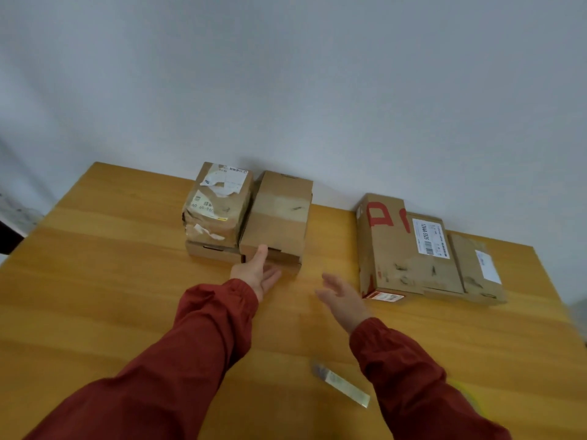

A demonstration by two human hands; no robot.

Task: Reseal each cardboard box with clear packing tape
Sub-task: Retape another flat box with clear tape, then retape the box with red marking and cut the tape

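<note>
My left hand (258,272) is stretched forward with the fingers straight and apart, holding nothing; the thumb tip touches the near end of a plain cardboard box (278,214), just beside a dark gap under that box's top edge. My right hand (343,296) hovers above the surface (127,281), also open, with loose fingers and the palm turned toward the left; it is blurred and touches nothing. It sits between the plain box and a large box with red lettering (403,249), close to neither. Both my arms are in dark red sleeves (197,360). Pressed against the plain box's left side is a worn box with torn white labels (219,204), which rests on a low flat box (211,250). On the right, the red-lettered box carries a white barcode label, and a flatter box (476,268) with its own white label lies against its right side. All the boxes stand along the far edge, by the pale wall (286,74). Nearer to me, beside my right sleeve, lies a small pale strip with a grey end (341,384); I cannot tell what it is.
</note>
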